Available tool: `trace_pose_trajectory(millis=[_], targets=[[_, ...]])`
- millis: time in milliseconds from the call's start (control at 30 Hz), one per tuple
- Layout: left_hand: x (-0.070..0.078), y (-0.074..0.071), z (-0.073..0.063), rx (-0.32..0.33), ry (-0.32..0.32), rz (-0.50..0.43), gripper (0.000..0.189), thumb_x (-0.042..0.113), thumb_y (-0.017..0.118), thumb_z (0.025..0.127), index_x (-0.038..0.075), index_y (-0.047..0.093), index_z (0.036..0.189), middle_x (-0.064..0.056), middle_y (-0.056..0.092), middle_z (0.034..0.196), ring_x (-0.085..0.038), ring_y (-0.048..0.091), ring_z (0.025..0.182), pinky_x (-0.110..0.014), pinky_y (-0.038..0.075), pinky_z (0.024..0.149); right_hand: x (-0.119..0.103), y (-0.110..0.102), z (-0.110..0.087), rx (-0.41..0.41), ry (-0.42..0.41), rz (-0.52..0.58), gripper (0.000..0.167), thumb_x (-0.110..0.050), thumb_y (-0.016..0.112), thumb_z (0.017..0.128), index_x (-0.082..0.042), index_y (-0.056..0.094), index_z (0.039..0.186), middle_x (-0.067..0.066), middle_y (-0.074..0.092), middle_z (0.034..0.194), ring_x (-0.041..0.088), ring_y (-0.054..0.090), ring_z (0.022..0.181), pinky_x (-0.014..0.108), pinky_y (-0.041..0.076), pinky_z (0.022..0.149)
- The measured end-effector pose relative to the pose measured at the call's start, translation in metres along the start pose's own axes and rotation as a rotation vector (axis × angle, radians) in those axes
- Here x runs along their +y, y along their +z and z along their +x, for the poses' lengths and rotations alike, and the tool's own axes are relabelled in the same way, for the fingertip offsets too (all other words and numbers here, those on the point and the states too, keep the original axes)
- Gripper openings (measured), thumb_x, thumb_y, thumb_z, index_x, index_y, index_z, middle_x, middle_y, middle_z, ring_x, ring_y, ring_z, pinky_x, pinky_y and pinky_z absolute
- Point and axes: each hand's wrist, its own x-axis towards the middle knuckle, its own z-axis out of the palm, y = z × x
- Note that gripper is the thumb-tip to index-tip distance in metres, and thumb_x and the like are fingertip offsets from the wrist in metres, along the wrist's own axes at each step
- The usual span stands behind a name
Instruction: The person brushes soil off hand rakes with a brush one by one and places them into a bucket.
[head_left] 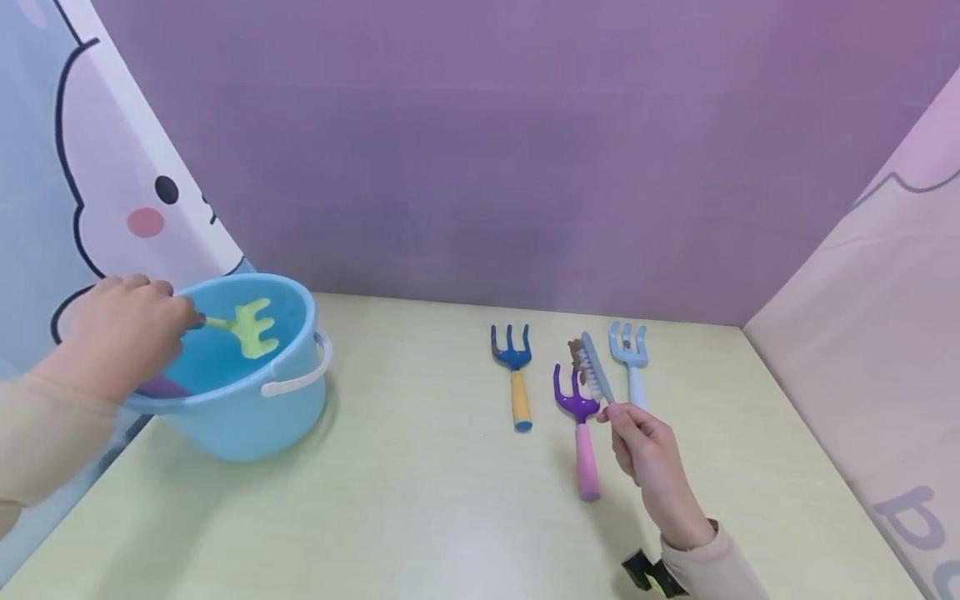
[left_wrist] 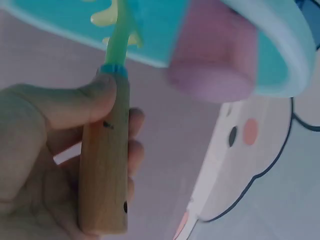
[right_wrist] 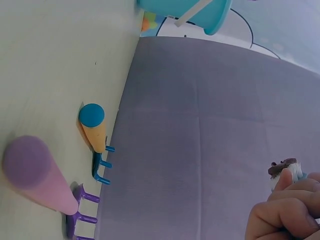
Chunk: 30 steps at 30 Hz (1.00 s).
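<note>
My left hand (head_left: 131, 333) grips the wooden handle (left_wrist: 104, 165) of a small hand rake with a yellow-green head (head_left: 251, 327), held over the mouth of a light blue bucket (head_left: 240, 433). A purple-pink piece (left_wrist: 215, 65) shows at the bucket's rim; its kind is unclear. My right hand (head_left: 648, 458) pinches a brush (head_left: 596, 367) with a grey-blue back and white bristles; brown dirt clings to its bristles. Below the brush on the table lies a purple hand fork (head_left: 588, 467) with a pink handle. To the right is a light blue hand fork (head_left: 630, 358), its lower part hidden by my hand.
A blue hand fork with a yellow handle (head_left: 520, 400) lies on the pale table (head_left: 420, 500), left of the purple one. The bucket's white handle (head_left: 300, 379) hangs on its right side. Purple cloth (head_left: 525, 167) rises behind the table, with printed cloth on both sides.
</note>
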Motion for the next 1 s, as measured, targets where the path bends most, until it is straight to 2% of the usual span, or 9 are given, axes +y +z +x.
trace_pose_trajectory(millis=[167, 300, 433, 533, 700, 1000], targets=[[-0.014, 0.019, 0.008, -0.128, 0.013, -0.112, 0.037, 0.01, 0.084, 0.058, 0.0, 0.069, 0.09, -0.014, 0.064, 0.077, -0.031, 0.056, 0.068, -0.053, 0.05, 0.068, 0.002, 0.0, -0.002, -0.01, 0.006, -0.005, 0.024, -0.026, 0.044, 0.097, -0.016, 0.062, 0.083, -0.006, 0.032, 0.048, 0.006, 0.024, 0.039, 0.028, 0.017, 0.033], [-0.017, 0.034, 0.01, -0.175, 0.01, -0.189, 0.039, 0.015, 0.084, 0.06, 0.001, 0.066, 0.091, -0.011, 0.064, 0.078, -0.029, 0.056, 0.069, -0.056, 0.049, 0.069, 0.003, -0.001, -0.002, -0.013, 0.01, -0.008, 0.024, -0.027, 0.045, 0.097, -0.016, 0.062, 0.083, -0.006, 0.031, 0.048, 0.005, 0.024, 0.039, 0.027, 0.017, 0.033], [-0.016, 0.045, 0.015, -0.174, 0.045, -0.179, 0.028, 0.014, 0.081, 0.066, 0.001, 0.064, 0.083, -0.006, 0.062, 0.07, -0.021, 0.055, 0.061, -0.053, 0.051, 0.069, 0.003, 0.0, 0.0, -0.021, 0.016, -0.012, 0.024, -0.028, 0.045, 0.096, -0.016, 0.062, 0.083, -0.006, 0.031, 0.048, 0.006, 0.024, 0.04, 0.026, 0.018, 0.033], [-0.015, 0.053, 0.017, -0.165, 0.069, -0.164, 0.025, 0.013, 0.081, 0.066, 0.002, 0.063, 0.08, -0.006, 0.062, 0.068, -0.021, 0.056, 0.059, -0.054, 0.051, 0.071, 0.001, 0.0, 0.0, -0.022, 0.024, -0.022, 0.025, -0.029, 0.045, 0.096, -0.017, 0.062, 0.083, -0.006, 0.031, 0.048, 0.005, 0.025, 0.04, 0.024, 0.02, 0.033], [-0.016, 0.064, 0.019, -0.181, 0.072, -0.166, 0.027, 0.015, 0.081, 0.066, 0.003, 0.063, 0.082, -0.006, 0.063, 0.07, -0.023, 0.058, 0.062, -0.058, 0.048, 0.074, 0.001, 0.0, -0.001, -0.021, 0.03, -0.032, 0.024, -0.029, 0.045, 0.096, -0.017, 0.062, 0.083, -0.006, 0.031, 0.048, 0.004, 0.025, 0.04, 0.023, 0.022, 0.034], [-0.018, 0.073, 0.017, -0.219, 0.077, -0.185, 0.019, 0.016, 0.076, 0.072, 0.004, 0.062, 0.079, -0.002, 0.06, 0.065, -0.016, 0.052, 0.056, -0.055, 0.051, 0.07, 0.003, 0.0, -0.003, -0.051, 0.025, -0.028, 0.024, -0.03, 0.045, 0.096, -0.015, 0.061, 0.085, -0.008, 0.031, 0.048, 0.004, 0.025, 0.04, 0.027, 0.018, 0.034]])
